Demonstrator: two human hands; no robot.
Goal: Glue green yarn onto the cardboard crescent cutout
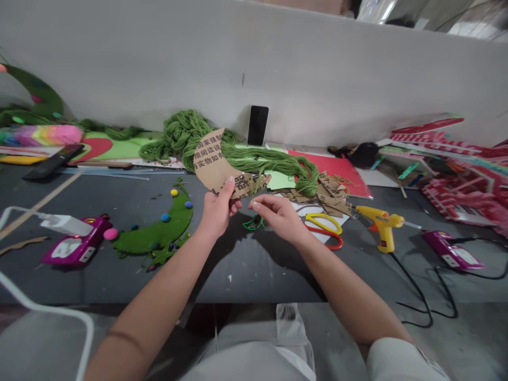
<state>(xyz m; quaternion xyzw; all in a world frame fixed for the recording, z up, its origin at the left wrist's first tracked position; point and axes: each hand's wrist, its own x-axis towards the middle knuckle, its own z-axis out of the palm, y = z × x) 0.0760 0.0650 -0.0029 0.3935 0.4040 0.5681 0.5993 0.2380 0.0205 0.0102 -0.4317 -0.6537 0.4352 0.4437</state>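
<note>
A brown cardboard crescent (pixel 212 165) printed with dark characters is held up over the table. My left hand (pixel 217 212) is closed on its lower edge, thumb on the near face. My right hand (pixel 277 216) pinches a thin strand of green yarn (pixel 254 197) beside the crescent's right tip. A small green tangle (pixel 253 223) hangs or lies just below my right fingertips; I cannot tell which. Behind the crescent stretches a long skein of green yarn (pixel 270 160). To the left, a green crescent (pixel 162 228) with coloured pom-poms lies on the table.
Scissors (pixel 326 223) with yellow and red handles and cardboard scraps (pixel 331 197) lie right of my hands. Further right are a yellow glue gun (pixel 379 225) and a purple device (pixel 450 251) with cables. A phone (pixel 257 125) leans against the wall. Another purple device (pixel 77 243) sits left.
</note>
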